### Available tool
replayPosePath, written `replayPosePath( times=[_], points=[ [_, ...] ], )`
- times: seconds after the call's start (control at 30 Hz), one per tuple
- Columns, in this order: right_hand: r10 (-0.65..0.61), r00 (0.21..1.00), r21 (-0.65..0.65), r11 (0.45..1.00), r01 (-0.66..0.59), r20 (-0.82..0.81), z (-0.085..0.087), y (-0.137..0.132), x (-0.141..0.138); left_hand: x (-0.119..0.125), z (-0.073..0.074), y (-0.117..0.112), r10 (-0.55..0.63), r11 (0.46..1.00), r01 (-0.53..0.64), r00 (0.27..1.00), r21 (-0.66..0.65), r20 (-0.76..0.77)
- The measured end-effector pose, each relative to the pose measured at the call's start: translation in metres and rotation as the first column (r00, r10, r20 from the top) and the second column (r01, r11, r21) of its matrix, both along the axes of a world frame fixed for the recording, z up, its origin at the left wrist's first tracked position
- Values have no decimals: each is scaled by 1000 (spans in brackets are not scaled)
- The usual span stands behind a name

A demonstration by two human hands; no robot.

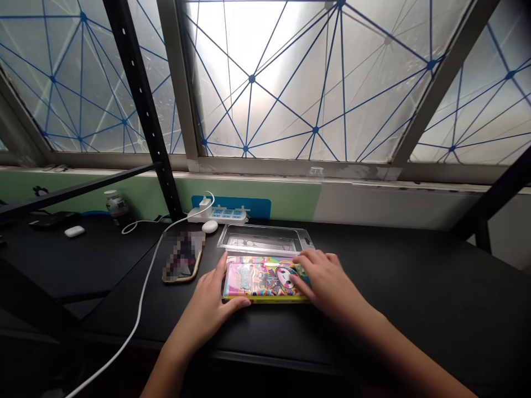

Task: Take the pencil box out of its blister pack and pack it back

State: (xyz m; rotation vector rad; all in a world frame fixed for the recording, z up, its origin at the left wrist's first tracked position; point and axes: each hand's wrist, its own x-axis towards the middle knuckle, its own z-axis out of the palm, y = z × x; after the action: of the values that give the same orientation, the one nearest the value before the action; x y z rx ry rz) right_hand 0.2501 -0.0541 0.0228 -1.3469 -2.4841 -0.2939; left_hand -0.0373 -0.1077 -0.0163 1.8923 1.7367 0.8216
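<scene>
A flat, colourful cartoon-printed box (257,279) with a yellow front edge lies on the black desk in front of me. My left hand (213,293) holds its left end, the thumb along the front edge and the fingers at the left side. My right hand (323,276) grips the right end, with the fingers across the top and far edge and the thumb on the printed face. Part of that end is hidden under the hand. Just behind the box sits a clear plastic packaging shell (265,240), close to its far edge.
Left of the box lies a phone (185,257), beside a white cable (145,276). Behind stand a power strip (219,214) and a white earbud case (209,226). A bottle (116,207) and another white case (74,231) are farther left. Black metal posts (143,105) frame the desk (415,293).
</scene>
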Motion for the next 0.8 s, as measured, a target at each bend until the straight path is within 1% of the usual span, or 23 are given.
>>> replayPosePath(
  times=[0.07, 0.17, 0.23, 0.33, 0.47, 0.6, 0.73, 0.8],
  points=[
    [78, 996, -71, 994, -81, -32, 2, 2, -15, 1, 2, 0, 1, 1000, -1, 1000, 0, 19],
    [133, 989, -140, 980, -141, -62, 2, 9, -30, 2, 5, 0, -2, 1000, 2, 999, -10, 41],
    [147, 986, -178, 971, -159, -77, 1, 13, -36, 3, 6, 1, -7, 1000, 8, 999, -16, 32],
    [128, 986, -221, 964, -150, -110, 0, 19, -41, 3, 4, 2, 1, 1000, 0, 1000, -18, 22],
    [108, 979, -224, 964, -146, -175, -5, 21, -43, 2, 0, 3, 8, 1000, -7, 999, -28, 48],
    [110, 978, -204, 968, -145, -175, -11, 22, -45, 2, 1, 4, -8, 999, 10, 999, -38, 40],
    [74, 979, -180, 978, -109, -190, -14, 25, -49, 1, 2, 5, -12, 998, 14, 1000, -61, 21],
    [42, 975, -137, 988, -73, -220, -14, 26, -51, 1, 2, 7, -9, 998, 9, 1000, -59, 1]
  ],
)
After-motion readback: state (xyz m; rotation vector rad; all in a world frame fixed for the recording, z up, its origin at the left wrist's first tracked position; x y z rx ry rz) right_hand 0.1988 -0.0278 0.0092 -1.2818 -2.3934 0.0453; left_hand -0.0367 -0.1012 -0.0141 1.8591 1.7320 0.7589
